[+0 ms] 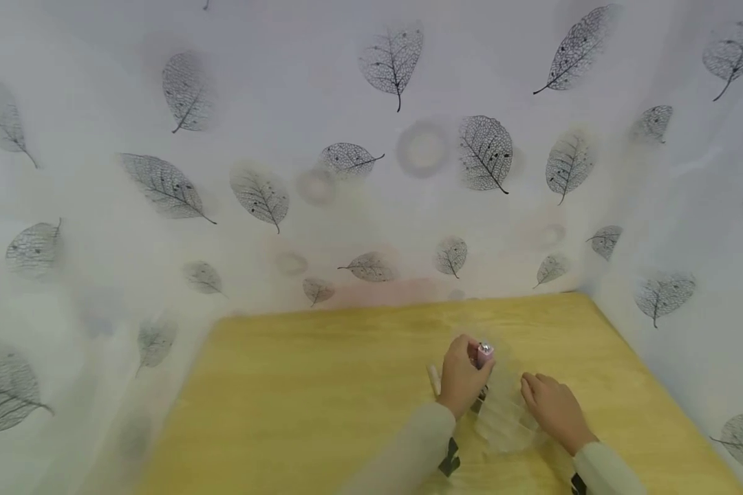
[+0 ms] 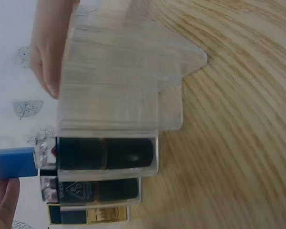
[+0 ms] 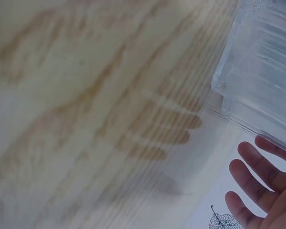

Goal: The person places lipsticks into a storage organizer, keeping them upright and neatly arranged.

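A clear plastic lipstick organizer (image 1: 508, 419) with stepped slots stands on the table between my two hands. My left hand (image 1: 463, 371) pinches a small tube, pinkish with a shiny silver top (image 1: 485, 349) in the head view. In the left wrist view the held piece looks like a blue block (image 2: 14, 162), close above a dark lipstick with a faceted end (image 2: 105, 153). Beside that sit another dark lipstick (image 2: 90, 190) and a black-and-gold one (image 2: 105, 214), each in a slot. My right hand (image 1: 557, 412) is at the organizer's right side, fingers extended; contact is unclear.
A small pale stick (image 1: 433, 379) lies left of my left hand. The wood-grain table (image 1: 297, 399) meets leaf-patterned walls (image 1: 371, 206) at its back and right edges.
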{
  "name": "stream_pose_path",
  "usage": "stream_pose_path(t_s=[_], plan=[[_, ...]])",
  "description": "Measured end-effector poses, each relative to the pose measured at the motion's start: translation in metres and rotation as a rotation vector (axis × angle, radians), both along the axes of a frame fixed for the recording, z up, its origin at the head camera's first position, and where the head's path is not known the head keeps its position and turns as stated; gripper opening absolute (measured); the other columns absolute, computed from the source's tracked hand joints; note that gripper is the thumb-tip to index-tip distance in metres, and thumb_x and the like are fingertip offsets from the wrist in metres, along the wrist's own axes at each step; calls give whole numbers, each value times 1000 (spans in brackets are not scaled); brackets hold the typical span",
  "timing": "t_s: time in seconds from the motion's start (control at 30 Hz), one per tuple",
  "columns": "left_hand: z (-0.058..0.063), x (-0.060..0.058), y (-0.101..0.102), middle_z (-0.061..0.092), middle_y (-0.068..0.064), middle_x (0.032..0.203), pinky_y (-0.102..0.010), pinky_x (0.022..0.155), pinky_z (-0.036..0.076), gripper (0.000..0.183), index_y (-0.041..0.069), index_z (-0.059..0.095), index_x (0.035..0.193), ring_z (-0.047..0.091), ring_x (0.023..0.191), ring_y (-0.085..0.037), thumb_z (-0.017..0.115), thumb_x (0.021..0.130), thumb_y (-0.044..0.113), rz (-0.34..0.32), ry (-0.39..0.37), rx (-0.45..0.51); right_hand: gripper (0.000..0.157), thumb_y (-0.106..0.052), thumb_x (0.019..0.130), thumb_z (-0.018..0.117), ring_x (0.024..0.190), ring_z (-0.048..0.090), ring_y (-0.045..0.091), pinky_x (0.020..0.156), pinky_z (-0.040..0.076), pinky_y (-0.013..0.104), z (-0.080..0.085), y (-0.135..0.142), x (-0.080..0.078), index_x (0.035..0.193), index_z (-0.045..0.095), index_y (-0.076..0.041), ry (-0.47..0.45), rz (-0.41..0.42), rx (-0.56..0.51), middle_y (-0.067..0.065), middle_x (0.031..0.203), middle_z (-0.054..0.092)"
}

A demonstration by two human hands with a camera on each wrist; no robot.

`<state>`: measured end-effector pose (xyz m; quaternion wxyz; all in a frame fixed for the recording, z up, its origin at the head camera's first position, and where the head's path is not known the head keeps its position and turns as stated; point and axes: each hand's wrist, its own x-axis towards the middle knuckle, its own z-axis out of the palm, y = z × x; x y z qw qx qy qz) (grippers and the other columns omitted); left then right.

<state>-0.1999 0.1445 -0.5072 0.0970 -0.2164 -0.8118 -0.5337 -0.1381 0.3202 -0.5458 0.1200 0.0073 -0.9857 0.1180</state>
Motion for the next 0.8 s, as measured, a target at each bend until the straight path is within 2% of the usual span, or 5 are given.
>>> stream_pose_path(t_s=[0.17, 0.37, 0.5, 0.67, 0.8], plan=[[-9, -5, 7, 56, 3, 87, -9, 62, 44, 27, 12, 52, 92, 50, 74, 3, 75, 78, 14, 66, 17, -38, 29, -16, 95, 47, 78, 64, 35, 67, 52, 50, 4, -3, -7, 102, 65, 6, 2, 10, 7, 19, 87, 68], [-11, -7, 10, 54, 4, 89, -9, 66, 45, 28, 12, 52, 94, 49, 76, 2, 75, 79, 18, 104, -24, -54, 24, -15, 96, 47, 62, 57, 22, 54, 47, 40, 6, -6, -15, 92, 65, 0, 21, 18, 2, 7, 69, 60], [-8, -3, 10, 55, 3, 89, -9, 66, 45, 28, 12, 53, 94, 49, 75, 2, 76, 79, 20, 116, -28, -77, 23, -14, 95, 47, 58, 53, 19, 51, 44, 37, 7, -6, -15, 87, 64, -2, 17, 22, -1, 4, 64, 55], [-11, 4, 12, 52, 4, 82, -9, 62, 42, 30, 12, 52, 87, 48, 70, 1, 78, 75, 18, 134, 25, -75, 24, -14, 95, 46, 63, 58, 23, 56, 48, 41, 3, -2, -10, 92, 65, 1, -21, 2, 8, 8, 70, 60], [-13, 9, 14, 51, 5, 81, -9, 61, 42, 30, 11, 52, 86, 47, 70, 1, 79, 74, 18, 140, 21, -74, 26, -16, 96, 45, 65, 59, 24, 58, 48, 44, 1, 1, -7, 94, 64, 1, -62, -10, 10, 8, 72, 61]])
